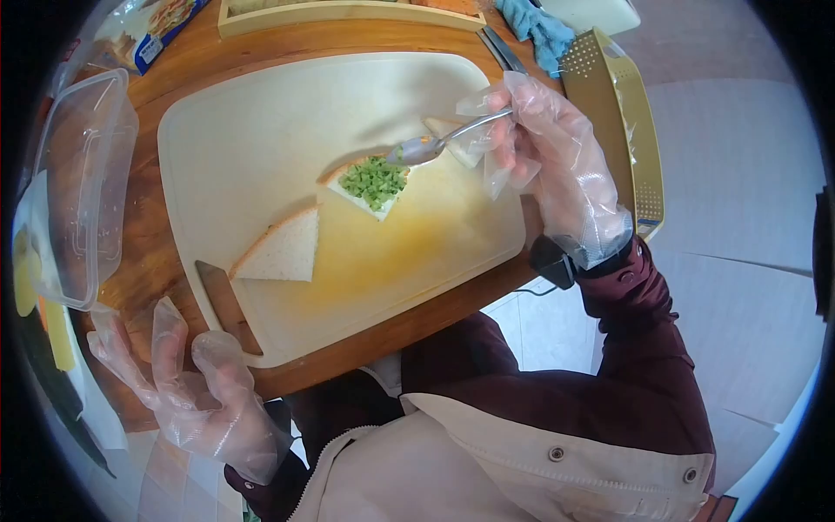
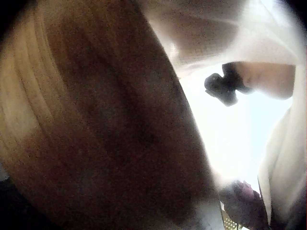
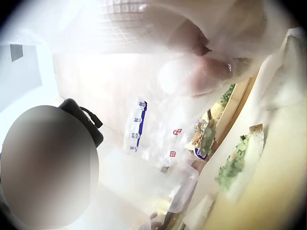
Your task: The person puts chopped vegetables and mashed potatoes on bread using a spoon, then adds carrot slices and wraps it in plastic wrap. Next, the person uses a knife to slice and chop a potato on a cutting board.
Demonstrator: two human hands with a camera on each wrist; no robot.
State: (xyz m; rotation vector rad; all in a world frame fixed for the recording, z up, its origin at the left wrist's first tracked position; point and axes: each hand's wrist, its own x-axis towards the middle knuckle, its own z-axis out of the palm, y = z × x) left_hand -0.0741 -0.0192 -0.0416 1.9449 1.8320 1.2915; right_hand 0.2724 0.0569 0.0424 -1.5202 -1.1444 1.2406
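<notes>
Head view: cutting board (image 1: 261, 130) sits close to the table's (image 1: 143, 204) near edge; board surface runs wide to the left of the topped bread triangle (image 1: 381, 211), which lies mid-board. Left hand (image 1: 204, 391) spread, just off the near-left corner. Right hand (image 1: 565, 152), at the right edge, pinches a spoon (image 1: 426, 149), bowl at the bread. Chopped greens (image 1: 370, 178) heaped, bright; white corner shows.

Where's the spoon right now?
In the head view, the spoon is at upper middle, held in the right hand, its scooping end by the upper right edge of the chopped greens.
</notes>
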